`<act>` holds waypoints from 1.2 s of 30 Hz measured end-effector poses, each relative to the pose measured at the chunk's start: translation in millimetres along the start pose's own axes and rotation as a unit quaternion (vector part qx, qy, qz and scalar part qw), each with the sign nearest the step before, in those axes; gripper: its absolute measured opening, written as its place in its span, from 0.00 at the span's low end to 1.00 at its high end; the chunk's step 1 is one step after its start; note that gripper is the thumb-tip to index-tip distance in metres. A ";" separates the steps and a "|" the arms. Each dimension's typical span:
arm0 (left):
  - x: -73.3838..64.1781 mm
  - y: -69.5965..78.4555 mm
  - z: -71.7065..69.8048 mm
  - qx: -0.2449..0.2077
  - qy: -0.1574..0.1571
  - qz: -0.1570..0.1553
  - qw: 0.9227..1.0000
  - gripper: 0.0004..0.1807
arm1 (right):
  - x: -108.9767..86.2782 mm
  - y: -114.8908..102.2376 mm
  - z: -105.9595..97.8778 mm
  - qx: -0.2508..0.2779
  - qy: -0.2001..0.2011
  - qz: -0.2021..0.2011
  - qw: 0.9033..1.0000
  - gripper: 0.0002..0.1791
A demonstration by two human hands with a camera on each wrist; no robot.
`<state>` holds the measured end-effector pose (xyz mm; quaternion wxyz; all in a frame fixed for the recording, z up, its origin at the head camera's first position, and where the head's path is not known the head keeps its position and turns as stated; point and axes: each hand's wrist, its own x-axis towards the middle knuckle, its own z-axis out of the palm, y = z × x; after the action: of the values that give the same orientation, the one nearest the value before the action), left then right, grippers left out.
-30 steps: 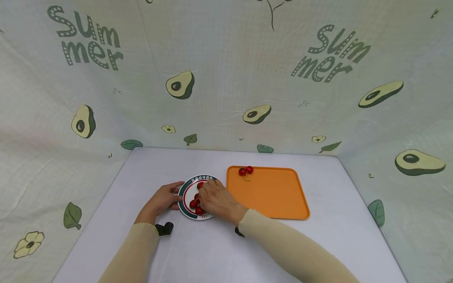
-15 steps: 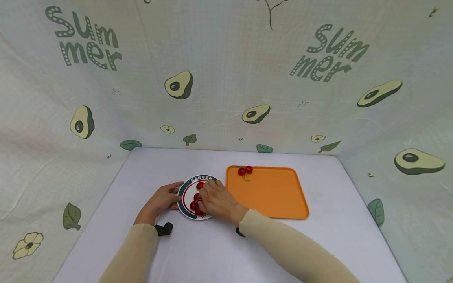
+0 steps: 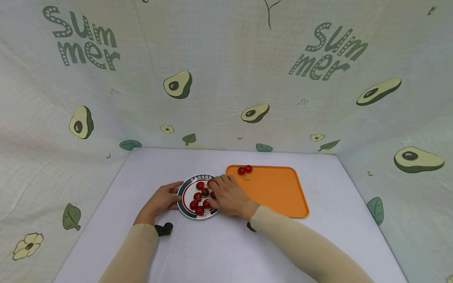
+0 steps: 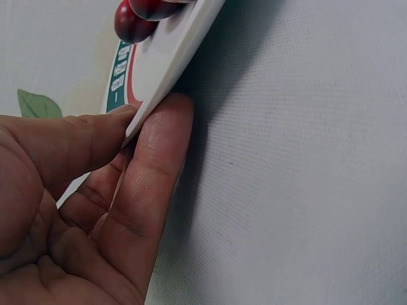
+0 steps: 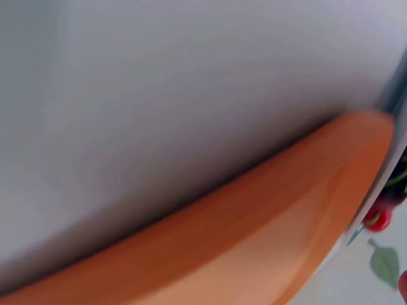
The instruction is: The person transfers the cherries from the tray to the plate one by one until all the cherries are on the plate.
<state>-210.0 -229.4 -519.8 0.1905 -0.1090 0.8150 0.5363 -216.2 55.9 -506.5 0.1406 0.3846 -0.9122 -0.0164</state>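
In the head view a white plate (image 3: 188, 184) with a green and red rim bears several red cherries (image 3: 199, 196), some with stems. My left hand (image 3: 164, 198) pinches the plate's left rim; in the left wrist view the thumb (image 4: 82, 143) lies on top and a finger (image 4: 159, 143) underneath, with the plate (image 4: 168, 67) tilted in that picture. Over the plate's right edge, my right hand (image 3: 231, 196) has its thumb and fingers apart beside the cherries there. It partly covers that side of the plate. Only a fingertip (image 5: 404, 284) shows in the right wrist view.
An orange tray (image 3: 270, 192) lies right of the plate, with a pair of joined cherries (image 3: 245, 169) in its back left corner. In the right wrist view the tray's edge (image 5: 191, 229) is close by. A printed cloth (image 3: 219, 70) hangs behind the white table (image 3: 198, 247).
My right hand has moved right, from over the plate's middle to its right edge, and its fingers have spread. More cherries on the plate now show. The left hand keeps its hold.
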 end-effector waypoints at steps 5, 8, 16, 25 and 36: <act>0.3 -1.5 -0.8 0.002 0.002 0.001 1.000 0.38 | -10.5 22.2 0.2 -0.036 -0.009 0.008 0.999 0.31; 0.0 -1.7 -1.3 0.001 0.003 0.001 1.000 0.38 | -15.5 36.5 1.7 -0.058 -0.011 0.010 0.998 0.31; -1.0 -1.6 -2.3 0.003 0.002 0.004 1.000 0.37 | -28.4 73.6 7.0 -0.072 -0.009 0.025 0.997 0.28; 0.9 -3.3 -1.2 0.000 0.005 0.002 1.000 0.37 | -36.9 108.7 9.7 -0.083 -0.023 0.060 0.994 0.25; 0.2 -0.9 1.0 0.003 0.004 0.002 1.000 0.37 | -34.7 121.9 16.8 -0.088 -0.047 0.072 0.992 0.22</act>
<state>-209.6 -228.9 -521.0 0.1868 -0.1089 0.8177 0.5335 -282.7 164.8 -514.2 0.1313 0.3025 -0.9383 -0.1044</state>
